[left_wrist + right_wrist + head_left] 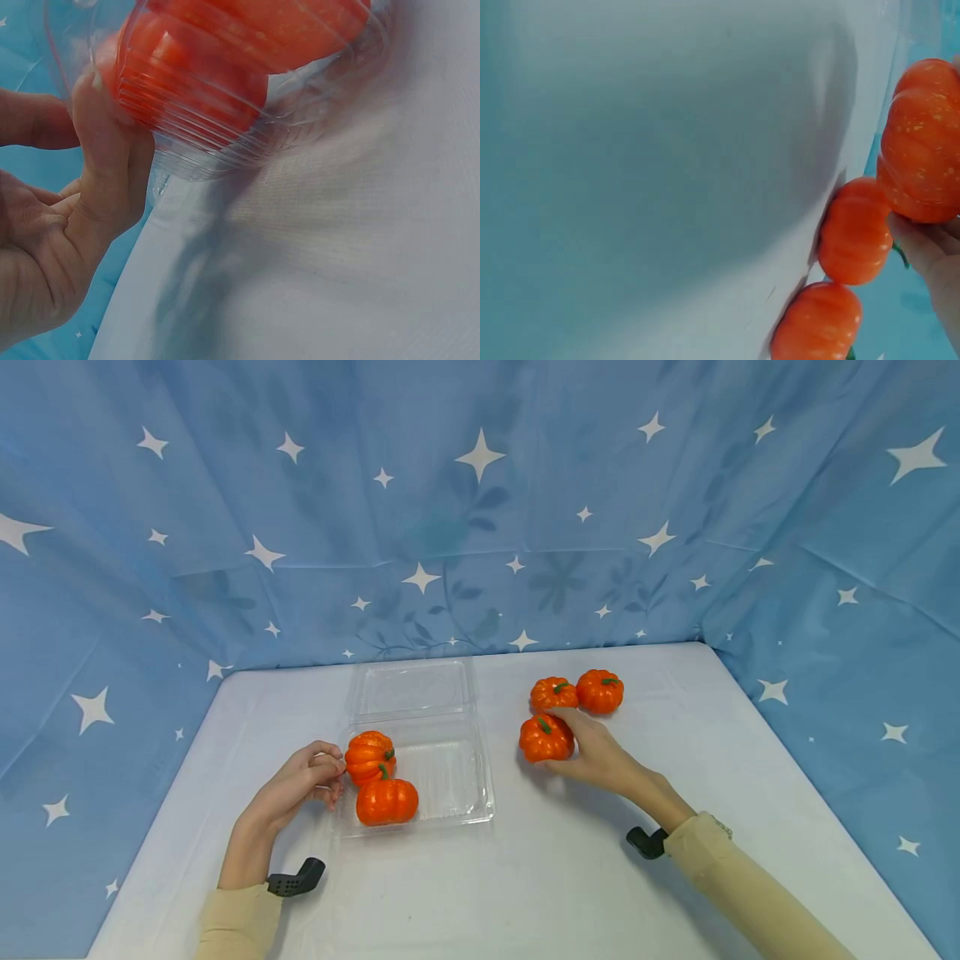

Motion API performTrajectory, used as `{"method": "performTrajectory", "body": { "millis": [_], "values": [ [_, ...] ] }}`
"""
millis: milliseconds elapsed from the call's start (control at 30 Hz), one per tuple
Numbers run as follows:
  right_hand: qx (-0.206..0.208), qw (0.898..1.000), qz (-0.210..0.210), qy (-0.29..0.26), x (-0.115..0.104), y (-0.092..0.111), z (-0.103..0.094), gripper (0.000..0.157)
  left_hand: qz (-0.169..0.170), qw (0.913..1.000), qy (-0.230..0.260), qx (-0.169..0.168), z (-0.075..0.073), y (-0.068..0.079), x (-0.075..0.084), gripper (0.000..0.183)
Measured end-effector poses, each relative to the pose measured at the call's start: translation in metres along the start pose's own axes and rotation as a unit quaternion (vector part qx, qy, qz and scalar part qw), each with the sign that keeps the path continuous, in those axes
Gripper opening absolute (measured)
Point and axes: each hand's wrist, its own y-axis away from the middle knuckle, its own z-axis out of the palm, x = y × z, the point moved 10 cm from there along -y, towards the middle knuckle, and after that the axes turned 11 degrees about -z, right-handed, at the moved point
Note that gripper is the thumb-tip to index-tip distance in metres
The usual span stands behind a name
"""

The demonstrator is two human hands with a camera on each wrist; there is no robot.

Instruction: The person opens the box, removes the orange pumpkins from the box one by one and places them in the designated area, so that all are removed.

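An open clear plastic clamshell box [450, 777] lies on the table with two small orange toy pumpkins [387, 802] in the left part of its base. At the box's left side my left hand [303, 777] pinches the rim between thumb and finger, as the left wrist view shows up close. My right hand [592, 756] grips another toy pumpkin [545, 738], thumb and fingers around its sides. In the right wrist view this pumpkin [922, 142] hangs above the tabletop. Two more pumpkins [600, 692] sit side by side just behind it.
The box's hinged lid [412, 689] lies flat toward the back of the white-covered table [420, 893]. A blue curtain [480, 510] with white stars closes off the back and both sides. Each wrist carries a black camera mount [297, 878].
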Motion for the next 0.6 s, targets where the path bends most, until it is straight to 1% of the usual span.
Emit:
{"method": "performTrajectory", "body": {
  "millis": [200,300,600],
  "values": [
    [0.0,0.999,0.035,0.01,0.015,0.006,-0.001,0.079,0.0,1.0,-0.004,-0.001,0.0,0.003,-0.001,0.025],
    [-0.001,0.998,0.053,0.02,0.023,0.008,-0.002,0.079,0.005,1.0,-0.001,-0.003,0.0,0.003,0.0,0.025],
    [-0.007,0.995,0.093,0.029,0.038,0.008,-0.002,0.084,0.005,1.0,-0.003,-0.004,0.0,0.002,0.001,0.026]
  ]
}}
